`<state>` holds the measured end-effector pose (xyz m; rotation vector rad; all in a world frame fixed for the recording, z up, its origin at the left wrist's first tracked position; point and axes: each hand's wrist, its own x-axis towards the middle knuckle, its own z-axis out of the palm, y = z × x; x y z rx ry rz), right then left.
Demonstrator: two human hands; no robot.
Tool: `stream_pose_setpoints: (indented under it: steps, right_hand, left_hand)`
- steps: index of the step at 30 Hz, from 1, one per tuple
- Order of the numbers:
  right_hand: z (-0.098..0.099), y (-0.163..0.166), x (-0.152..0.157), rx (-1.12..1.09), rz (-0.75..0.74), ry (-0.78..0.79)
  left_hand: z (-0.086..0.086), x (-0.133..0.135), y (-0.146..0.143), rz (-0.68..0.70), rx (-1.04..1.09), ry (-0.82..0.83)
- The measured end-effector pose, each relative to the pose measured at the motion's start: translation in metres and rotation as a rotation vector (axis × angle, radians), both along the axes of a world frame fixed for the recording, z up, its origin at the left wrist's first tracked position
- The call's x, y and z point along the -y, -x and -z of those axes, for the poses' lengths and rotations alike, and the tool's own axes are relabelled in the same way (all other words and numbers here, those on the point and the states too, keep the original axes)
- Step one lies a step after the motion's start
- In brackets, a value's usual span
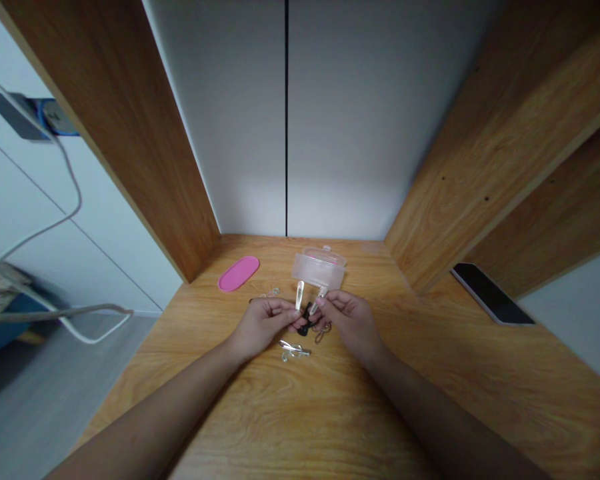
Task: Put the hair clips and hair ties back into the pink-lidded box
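Observation:
My left hand [264, 321] is closed in a pinch on a pale hair clip [299, 294] that points up toward the box. My right hand [346, 319] pinches a second pale hair clip [319, 298]. A small black clip [306, 321] sits between the fingertips of both hands. A silver hair clip [294, 349] lies on the wooden desk [300, 407] just below my hands. A clear plastic box [319, 268] stands just beyond the clips.
A pink oval lid [239, 273] lies at the back left of the desk. A small clip [271, 293] lies near the left hand. A dark phone [491, 292] rests on the right. Wooden side panels [130, 133] flank the nook. A white cable [55, 220] hangs at left.

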<state>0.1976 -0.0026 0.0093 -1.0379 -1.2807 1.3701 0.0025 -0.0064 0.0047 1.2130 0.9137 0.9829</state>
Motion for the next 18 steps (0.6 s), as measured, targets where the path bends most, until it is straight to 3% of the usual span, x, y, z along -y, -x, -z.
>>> stream_pose_setpoints:
  steps: [9,18]
  right_hand:
    - [-0.002,0.002,0.0,-0.084,0.013,0.056]
    - [0.0,0.0,0.0,0.019,-0.038,-0.007]
  left_hand:
    - [0.005,-0.001,0.0,0.012,0.036,0.007]
    - [0.007,-0.001,0.001,0.009,0.042,0.004]
